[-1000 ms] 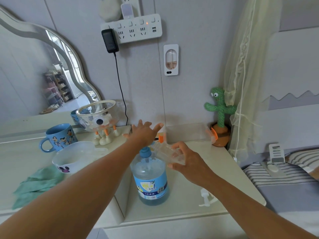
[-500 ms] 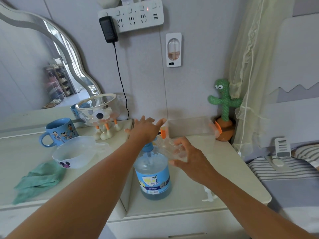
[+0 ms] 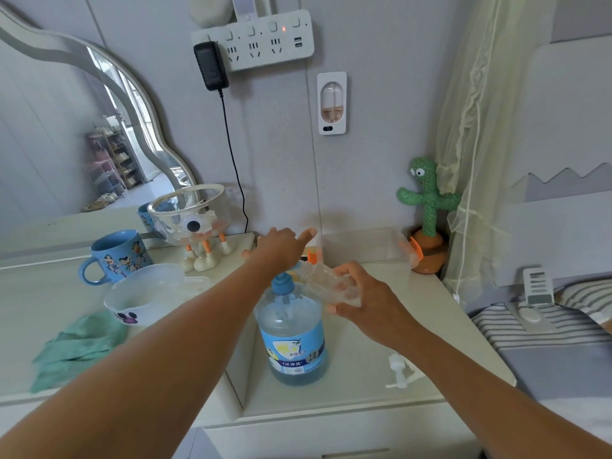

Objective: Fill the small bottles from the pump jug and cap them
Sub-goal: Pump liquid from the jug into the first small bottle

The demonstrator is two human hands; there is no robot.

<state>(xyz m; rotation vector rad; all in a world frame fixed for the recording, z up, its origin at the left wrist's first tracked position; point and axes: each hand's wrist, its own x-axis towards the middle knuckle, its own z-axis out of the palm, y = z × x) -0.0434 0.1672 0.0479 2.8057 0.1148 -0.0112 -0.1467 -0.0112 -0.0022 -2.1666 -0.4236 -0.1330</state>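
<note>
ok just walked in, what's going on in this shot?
A person is filling a small bottle. The left grip presses flat-fingered on the pump of the blue jug, which stands on the counter. The right grip holds a clear bottle tilted, mouth at the spout. Whether liquid is flowing cannot be told. A white cap lies on the counter, not yet fitted.

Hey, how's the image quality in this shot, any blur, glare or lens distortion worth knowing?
Head view: wide-angle distortion tilts the power strip and stretches both forearms toward the lower corners; head view lighting is soft and even, no hard glare; the clear small bottle in the right hand has faint outlines; the green cloth looks slightly smeared.
</note>
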